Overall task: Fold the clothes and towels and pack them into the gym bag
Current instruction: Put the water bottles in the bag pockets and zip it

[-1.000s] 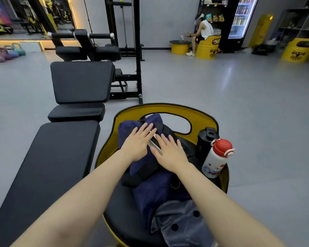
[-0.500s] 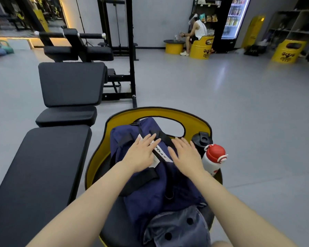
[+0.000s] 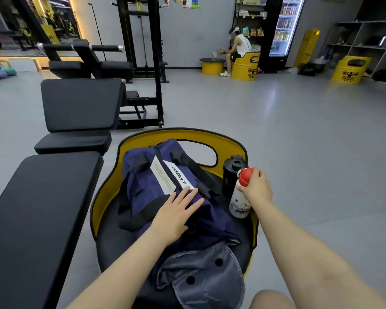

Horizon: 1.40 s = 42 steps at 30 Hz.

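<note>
A navy gym bag (image 3: 149,175) with black straps and a white label lies zipped on the black seat of a yellow barrel chair (image 3: 183,136). My left hand (image 3: 176,214) rests flat on the bag's near end, fingers straight. My right hand (image 3: 255,187) grips a white bottle with a red cap (image 3: 240,204) that stands at the seat's right edge. A grey fabric piece with round holes (image 3: 201,277) hangs from the bag's near end.
A black shaker bottle (image 3: 231,175) stands just behind the white bottle. A black weight bench (image 3: 36,208) runs along the left, with a rack (image 3: 152,63) behind it. A person sits on a yellow barrel far back. Grey floor lies open to the right.
My right hand left the top of the bag and moved right to take hold of the red-capped bottle. My left hand slid toward the bag's near end.
</note>
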Tool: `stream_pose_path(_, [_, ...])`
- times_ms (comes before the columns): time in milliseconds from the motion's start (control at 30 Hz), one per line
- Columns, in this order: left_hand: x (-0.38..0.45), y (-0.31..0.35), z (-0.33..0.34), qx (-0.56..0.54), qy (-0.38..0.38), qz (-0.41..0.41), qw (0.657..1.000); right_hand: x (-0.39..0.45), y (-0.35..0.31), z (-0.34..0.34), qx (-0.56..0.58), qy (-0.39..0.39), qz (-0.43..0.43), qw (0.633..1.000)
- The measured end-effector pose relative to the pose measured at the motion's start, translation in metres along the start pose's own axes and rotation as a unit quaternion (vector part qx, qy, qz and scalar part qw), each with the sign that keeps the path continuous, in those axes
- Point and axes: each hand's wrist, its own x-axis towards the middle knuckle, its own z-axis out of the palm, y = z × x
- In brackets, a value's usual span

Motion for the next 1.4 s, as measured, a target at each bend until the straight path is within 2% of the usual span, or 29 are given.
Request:
stream_pose_path(133, [-0.013, -0.002, 0.022, 0.010, 0.067, -0.023, 0.997, -0.002, 0.007, 0.012, 0.066, 0.030, -0.021, 0.997])
stream_pose_path(267, [-0.023, 0.015, 0.037, 0.027, 0.098, -0.004, 0.995, -0.013, 0.004, 0.022, 0.149, 0.021, -0.036, 0.988])
stream_pose_path(433, [-0.029, 0.028, 0.046, 0.034, 0.051, 0.017, 0.998, -0.034, 0.005, 0.025, 0.185, 0.034, -0.042, 0.981])
stream_pose_path(567, [-0.026, 0.033, 0.051, 0.070, -0.040, -0.007, 0.997, -0.055, 0.007, 0.017, 0.212, 0.033, -0.013, 0.977])
stream_pose_path(700, [-0.026, 0.038, 0.052, 0.036, -0.031, -0.055, 0.997, -0.082, 0.007, 0.004, 0.224, 0.047, -0.039, 0.973])
stream_pose_path(900, [-0.018, 0.047, 0.054, 0.034, -0.015, -0.077, 0.996, -0.121, 0.016, -0.018, 0.265, 0.085, -0.071, 0.958])
stream_pose_path(1167, [-0.005, 0.040, 0.033, 0.003, 0.050, -0.078, 0.996, -0.165, 0.036, -0.036, 0.298, 0.108, -0.097, 0.943])
stream_pose_path(1267, [-0.002, 0.036, 0.018, -0.051, 0.117, -0.111, 0.986, -0.173, 0.043, -0.043, 0.279, 0.105, -0.121, 0.947])
stream_pose_path(1400, [-0.001, 0.030, -0.001, -0.156, 0.226, -0.158, 0.949, -0.181, 0.053, -0.050, 0.285, 0.096, -0.142, 0.943])
